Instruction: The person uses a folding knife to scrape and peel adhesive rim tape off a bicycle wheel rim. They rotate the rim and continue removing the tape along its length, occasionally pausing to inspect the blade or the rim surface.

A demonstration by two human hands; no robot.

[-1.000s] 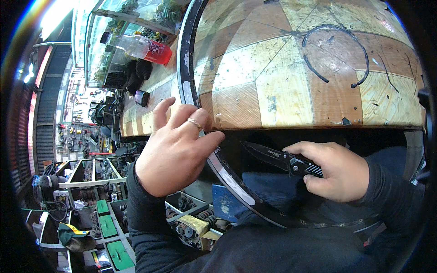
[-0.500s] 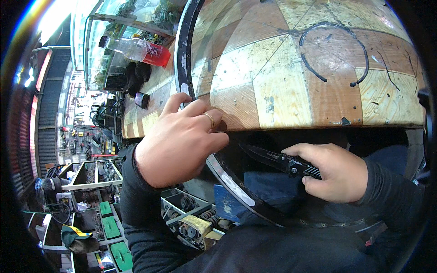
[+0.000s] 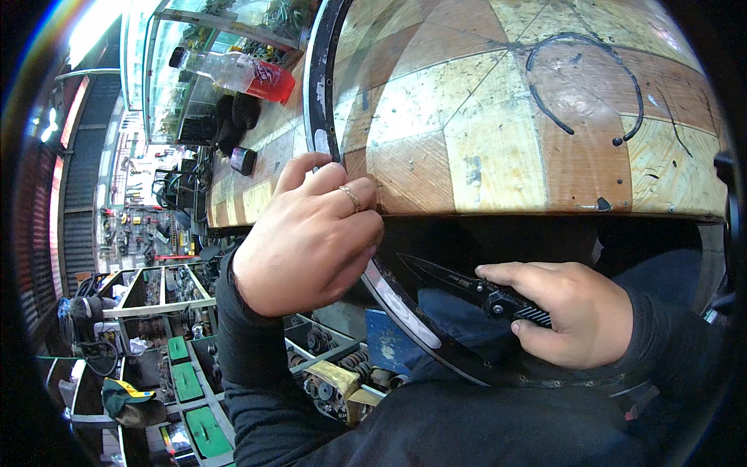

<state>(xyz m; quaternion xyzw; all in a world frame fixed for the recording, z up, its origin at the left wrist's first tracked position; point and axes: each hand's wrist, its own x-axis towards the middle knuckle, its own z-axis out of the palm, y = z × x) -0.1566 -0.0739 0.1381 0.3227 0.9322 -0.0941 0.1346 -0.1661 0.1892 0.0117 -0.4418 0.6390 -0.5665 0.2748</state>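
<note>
A large black bicycle rim [image 3: 317, 93] lies on the wooden workbench [image 3: 498, 148] and hangs over its front edge toward me. My left hand [image 3: 307, 237], with a ring on one finger, is closed around the rim where it crosses the bench edge. My right hand [image 3: 572, 311] grips the handle of a black folding knife [image 3: 459, 282]; the blade points left, its tip close to the rim's inner side below the bench edge. The lower arc of the rim [image 3: 436, 342] runs under both hands across my lap.
A plastic bottle with red liquid [image 3: 237, 71] lies at the bench's far left beside dark gloves [image 3: 233, 117] and a small dark can [image 3: 243, 159]. A thin black cable loop [image 3: 583, 86] lies on the bench top. Trays of parts [image 3: 187, 381] stand on the floor at left.
My left hand has slid up along the rim toward the bench edge and tightened its fingers over it. The right hand with the knife has barely moved.
</note>
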